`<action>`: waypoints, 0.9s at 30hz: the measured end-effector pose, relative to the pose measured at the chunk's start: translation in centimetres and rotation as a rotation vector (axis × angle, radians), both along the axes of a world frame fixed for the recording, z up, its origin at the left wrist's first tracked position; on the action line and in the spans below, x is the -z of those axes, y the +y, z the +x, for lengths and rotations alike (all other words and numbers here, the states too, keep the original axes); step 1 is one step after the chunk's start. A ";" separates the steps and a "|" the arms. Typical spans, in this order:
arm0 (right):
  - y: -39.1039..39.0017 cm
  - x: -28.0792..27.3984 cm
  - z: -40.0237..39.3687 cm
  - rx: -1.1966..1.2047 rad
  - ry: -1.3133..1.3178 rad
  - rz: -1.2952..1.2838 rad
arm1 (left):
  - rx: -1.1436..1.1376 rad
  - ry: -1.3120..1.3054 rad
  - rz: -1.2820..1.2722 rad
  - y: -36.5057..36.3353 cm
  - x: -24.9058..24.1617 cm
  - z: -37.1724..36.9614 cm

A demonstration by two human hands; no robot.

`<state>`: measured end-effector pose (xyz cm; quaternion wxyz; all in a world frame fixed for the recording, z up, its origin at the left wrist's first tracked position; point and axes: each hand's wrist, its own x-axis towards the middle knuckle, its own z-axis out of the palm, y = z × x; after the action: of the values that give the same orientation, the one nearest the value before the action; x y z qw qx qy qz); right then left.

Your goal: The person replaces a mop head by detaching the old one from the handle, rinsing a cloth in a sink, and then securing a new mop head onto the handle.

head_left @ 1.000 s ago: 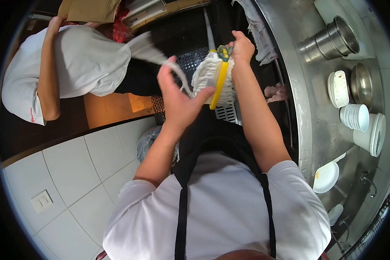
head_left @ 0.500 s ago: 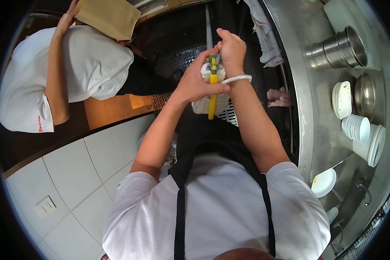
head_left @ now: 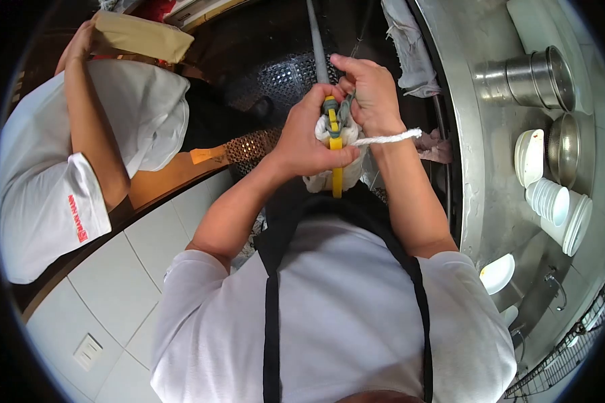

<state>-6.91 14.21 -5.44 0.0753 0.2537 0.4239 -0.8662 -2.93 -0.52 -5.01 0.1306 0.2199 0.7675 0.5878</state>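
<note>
A mop with a long grey pole points away from me, its head drawn up close to my apron. The head has a yellow and grey clamp and bundled white cotton strands. My left hand is wrapped around the clamp and strands, thumb across the yellow bar. My right hand is closed at the far right side of the clamp, fingertips on its grey part; their exact grip is partly hidden. One loose white strand lies over my right wrist.
Left, a co-worker in a white shirt holds a brown paper bag. Right, a steel counter bears metal pots, bowls and stacked white cups. Rags hang on its edge. Perforated dark matting covers the floor.
My right hand has shifted slightly right and its fingers have moved around the grey clamp part. The mop head has come slightly closer to me. The co-worker's bag has tilted.
</note>
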 end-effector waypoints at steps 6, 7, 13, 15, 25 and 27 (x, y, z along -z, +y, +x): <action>-0.4 1.3 -0.8 -0.055 0.030 -0.042 | 0.002 0.079 -0.019 -0.2 -0.5 -0.7; -0.1 1.6 -0.8 -0.086 0.099 -0.084 | 0.002 0.076 -0.024 -0.5 -0.7 -0.9; 4.2 2.4 2.5 -0.384 0.706 0.072 | -0.006 0.015 -0.054 -2.3 -1.2 -0.6; 5.9 1.7 3.0 -0.648 0.792 0.486 | -0.009 0.023 -0.035 -2.7 -1.1 -0.6; 3.3 3.1 3.4 -0.509 0.379 -0.039 | -0.011 -0.050 -0.008 -2.7 -1.2 -0.1; 2.9 3.5 3.5 -0.490 0.361 -0.086 | 0.013 -0.039 -0.025 -3.0 -1.0 -0.3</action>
<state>-3.39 17.15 -8.92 0.2159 -0.0174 0.4419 -0.8705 -3.20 -3.48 -4.04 0.1522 0.2116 0.7706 0.5816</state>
